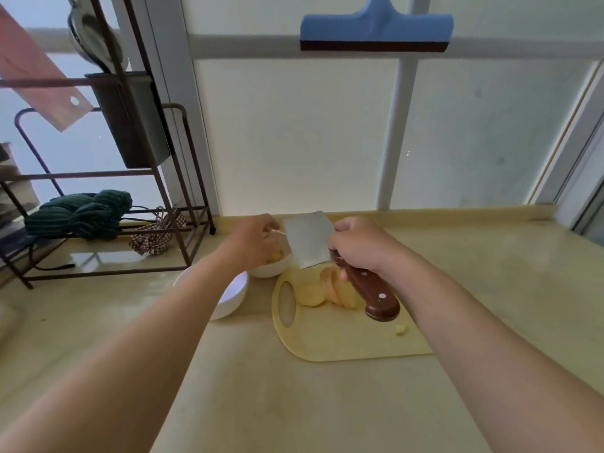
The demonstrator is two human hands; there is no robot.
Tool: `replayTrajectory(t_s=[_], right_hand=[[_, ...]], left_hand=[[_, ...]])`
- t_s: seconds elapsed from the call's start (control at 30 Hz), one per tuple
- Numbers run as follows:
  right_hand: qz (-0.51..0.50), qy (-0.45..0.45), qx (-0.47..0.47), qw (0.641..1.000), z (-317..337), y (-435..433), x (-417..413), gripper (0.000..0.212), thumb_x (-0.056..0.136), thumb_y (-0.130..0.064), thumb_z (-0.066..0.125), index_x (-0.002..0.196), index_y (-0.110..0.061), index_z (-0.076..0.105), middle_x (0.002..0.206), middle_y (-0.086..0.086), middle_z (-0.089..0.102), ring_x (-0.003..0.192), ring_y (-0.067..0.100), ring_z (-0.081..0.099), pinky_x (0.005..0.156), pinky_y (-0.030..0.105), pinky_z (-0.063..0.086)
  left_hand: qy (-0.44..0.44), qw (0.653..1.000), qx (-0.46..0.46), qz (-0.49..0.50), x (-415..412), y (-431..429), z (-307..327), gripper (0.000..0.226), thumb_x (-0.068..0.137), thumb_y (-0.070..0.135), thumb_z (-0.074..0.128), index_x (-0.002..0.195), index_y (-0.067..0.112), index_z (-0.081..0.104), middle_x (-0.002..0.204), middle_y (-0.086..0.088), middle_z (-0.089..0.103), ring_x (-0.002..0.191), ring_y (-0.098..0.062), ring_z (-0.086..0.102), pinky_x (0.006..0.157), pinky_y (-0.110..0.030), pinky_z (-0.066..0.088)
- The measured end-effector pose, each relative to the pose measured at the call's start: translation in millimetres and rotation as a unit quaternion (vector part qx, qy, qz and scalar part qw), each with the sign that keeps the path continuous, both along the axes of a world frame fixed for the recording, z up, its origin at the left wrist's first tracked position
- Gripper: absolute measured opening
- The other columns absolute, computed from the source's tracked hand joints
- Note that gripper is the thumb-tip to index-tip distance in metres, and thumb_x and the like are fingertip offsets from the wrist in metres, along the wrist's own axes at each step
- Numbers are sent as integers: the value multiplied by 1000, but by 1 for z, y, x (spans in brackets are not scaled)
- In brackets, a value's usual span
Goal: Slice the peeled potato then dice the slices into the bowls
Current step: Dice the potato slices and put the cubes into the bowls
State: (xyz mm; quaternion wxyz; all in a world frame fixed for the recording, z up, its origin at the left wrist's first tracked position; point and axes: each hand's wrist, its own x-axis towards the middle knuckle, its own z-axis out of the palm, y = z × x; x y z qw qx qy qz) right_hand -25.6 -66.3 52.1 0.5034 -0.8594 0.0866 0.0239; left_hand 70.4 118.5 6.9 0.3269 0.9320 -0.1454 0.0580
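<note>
My right hand (359,246) grips the brown wooden handle of a cleaver (309,240), its blade raised and tilted over the far end of the pale yellow cutting board (343,338). Potato slices and a remaining potato piece (323,291) lie on the board beneath the handle. A small potato bit (401,329) lies near the board's right side. My left hand (258,240) reaches over the far white bowl (271,269), which holds diced potato; its fingers are curled beside the blade, and what they hold is hidden. A second white bowl (228,295) sits nearer, partly under my left forearm.
A dark metal rack (176,223) stands at the left with a green cloth (81,214) and a checked cloth (153,237) at its base. A frosted window and a blue squeegee (376,27) are behind the counter. The counter edge runs along the wall.
</note>
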Motion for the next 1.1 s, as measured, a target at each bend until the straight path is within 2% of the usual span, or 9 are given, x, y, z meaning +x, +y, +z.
replayTrajectory(t_s=[0.17, 0.33, 0.63, 0.77, 0.8, 0.83, 0.9, 0.97, 1.1], right_hand=[[-8, -8, -21, 1000, 7, -19, -8, 13, 88, -4, 47, 84, -9, 59, 63, 7, 57, 35, 16, 55, 36, 15, 36], [-28, -35, 6, 999, 9, -50, -28, 29, 91, -4, 49, 112, -14, 66, 64, 6, 57, 38, 17, 51, 38, 18, 41], [-145, -42, 108, 983, -9, -147, -72, 32, 98, -5, 51, 121, -22, 65, 53, 4, 53, 33, 16, 45, 36, 19, 37], [-139, -10, 224, 965, -35, -164, -84, 33, 105, -8, 45, 132, -17, 62, 51, 7, 44, 29, 13, 40, 30, 15, 31], [-131, -4, 245, 961, -42, -164, -85, 34, 106, -8, 44, 134, -17, 60, 51, 8, 43, 28, 14, 39, 30, 16, 30], [-121, 0, 262, 957, -48, -162, -85, 34, 106, -8, 44, 135, -16, 58, 51, 8, 43, 28, 15, 39, 30, 16, 30], [-101, 1, 276, 956, -58, -156, -84, 36, 105, -8, 47, 138, -16, 56, 51, 9, 46, 30, 17, 40, 33, 17, 32], [-92, -2, 263, 960, -62, -149, -83, 35, 104, -9, 48, 136, -21, 58, 52, 9, 49, 32, 18, 41, 34, 17, 32], [-91, -15, 187, 978, -61, -143, -84, 38, 101, -7, 50, 131, -30, 58, 55, 8, 52, 31, 18, 44, 36, 16, 35]], left_hand=[[-11, 998, 56, 35, 7, 7, -4, 28, 90, 6, 49, 109, 10, 70, 99, -3, 66, 85, -18, 60, 70, -24, 46], [-46, 998, 20, 44, -1, 3, 10, 26, 95, 9, 50, 114, 10, 68, 113, -6, 66, 96, -19, 60, 80, -26, 46], [-97, 989, -37, -109, -84, -91, 19, 23, 94, 13, 54, 111, 15, 69, 102, 3, 68, 95, -14, 63, 84, -27, 50], [-1, 987, -128, -102, -103, -141, -8, 25, 95, 13, 48, 107, 15, 70, 98, -4, 70, 87, -18, 64, 82, -31, 54], [81, 966, -237, -70, -105, -152, -13, 23, 96, 14, 47, 104, 12, 68, 101, -10, 70, 89, -20, 64, 86, -37, 55], [186, 908, -374, -28, -107, -163, -14, 21, 97, 16, 46, 103, 8, 64, 105, -16, 68, 91, -24, 64, 90, -43, 55], [368, 716, -593, 11, -111, -177, -15, 33, 100, 26, 41, 112, -2, 56, 112, -22, 63, 100, -33, 63, 90, -49, 54], [437, 593, -676, -20, -112, -183, -18, 49, 102, 37, 34, 123, -5, 49, 120, -25, 59, 108, -40, 61, 89, -52, 52], [451, 524, -720, -65, -112, -182, -19, 59, 102, 45, 30, 128, -5, 48, 125, -23, 58, 116, -41, 58, 101, -56, 44]])
